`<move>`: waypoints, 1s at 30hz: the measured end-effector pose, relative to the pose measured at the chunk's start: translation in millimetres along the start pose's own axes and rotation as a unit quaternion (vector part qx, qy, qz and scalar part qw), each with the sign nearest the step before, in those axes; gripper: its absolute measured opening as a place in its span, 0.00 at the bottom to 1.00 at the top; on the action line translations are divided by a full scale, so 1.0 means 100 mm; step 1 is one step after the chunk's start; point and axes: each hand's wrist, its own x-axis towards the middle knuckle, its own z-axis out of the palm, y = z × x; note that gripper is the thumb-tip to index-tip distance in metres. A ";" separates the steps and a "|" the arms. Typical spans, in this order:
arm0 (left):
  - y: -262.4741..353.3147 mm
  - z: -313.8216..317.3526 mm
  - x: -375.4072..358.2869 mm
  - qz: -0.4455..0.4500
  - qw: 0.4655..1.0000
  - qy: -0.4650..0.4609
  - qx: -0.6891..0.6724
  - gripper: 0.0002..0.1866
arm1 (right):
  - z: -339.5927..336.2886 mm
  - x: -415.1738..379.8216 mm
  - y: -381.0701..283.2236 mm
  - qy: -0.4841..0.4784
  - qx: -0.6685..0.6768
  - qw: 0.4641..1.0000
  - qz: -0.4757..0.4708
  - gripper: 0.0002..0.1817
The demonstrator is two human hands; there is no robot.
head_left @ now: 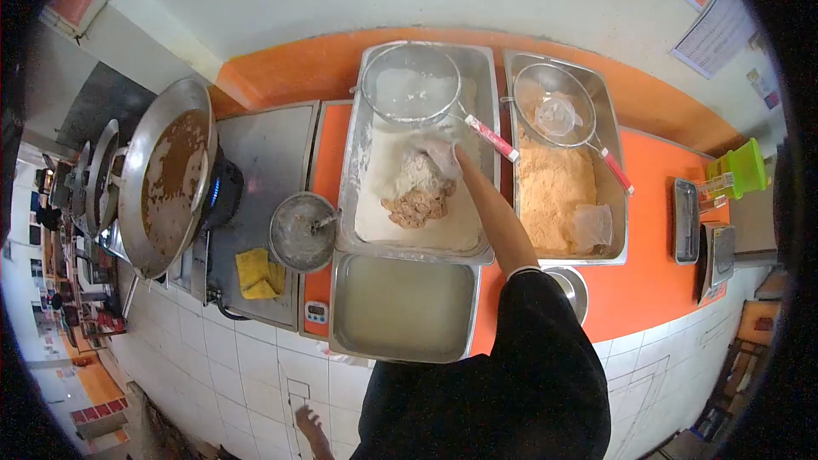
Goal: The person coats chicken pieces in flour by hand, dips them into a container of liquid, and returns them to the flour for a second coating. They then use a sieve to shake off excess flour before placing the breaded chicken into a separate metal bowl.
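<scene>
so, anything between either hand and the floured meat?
Right hand: nothing visible but loose flour; it's at the top of the meat. Left hand: the steel tray of cloudy liquid lies between, then the near wall of the flour tray.

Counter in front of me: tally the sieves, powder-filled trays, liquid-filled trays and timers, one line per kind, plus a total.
Sieves: 2
Powder-filled trays: 2
Liquid-filled trays: 1
Timers: 1
Total: 6
</scene>
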 end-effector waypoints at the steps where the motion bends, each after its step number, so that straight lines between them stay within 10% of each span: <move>1: -0.30 -0.19 -0.01 -0.034 0.999 0.016 -0.017 0.17 | -0.03 0.03 -0.05 -0.038 0.000 0.999 -0.017 0.15; 7: -1.59 -0.48 0.20 -0.003 0.963 -0.106 0.249 0.14 | 0.23 0.40 -0.39 -0.144 -0.027 0.986 -0.077 0.15; 12: -2.42 -0.45 0.53 -0.018 0.985 -0.145 0.097 0.17 | 0.53 0.67 -0.68 -0.176 -0.026 0.977 -0.113 0.16; 19: -1.69 -0.01 0.06 0.048 0.959 -0.195 0.197 0.17 | 0.78 0.02 -1.00 -0.291 -0.051 0.920 -0.258 0.17; 21: -1.66 0.05 -0.03 0.048 0.952 -0.192 0.233 0.17 | 0.46 -0.07 -1.01 -0.287 -0.108 0.909 -0.282 0.17; 23: -1.97 -0.12 0.09 0.278 0.850 -0.201 0.400 0.14 | 0.13 -0.16 -1.00 -0.265 -0.177 0.903 -0.288 0.18; 26: -3.00 -0.22 0.46 0.315 0.788 -0.213 0.484 0.15 | -0.23 -0.46 -0.91 -0.202 -0.323 0.881 -0.283 0.19; 30: -2.78 0.07 0.45 0.201 0.832 -0.243 0.457 0.15 | 0.27 -0.77 -0.66 -0.081 -0.352 0.913 -0.189 0.18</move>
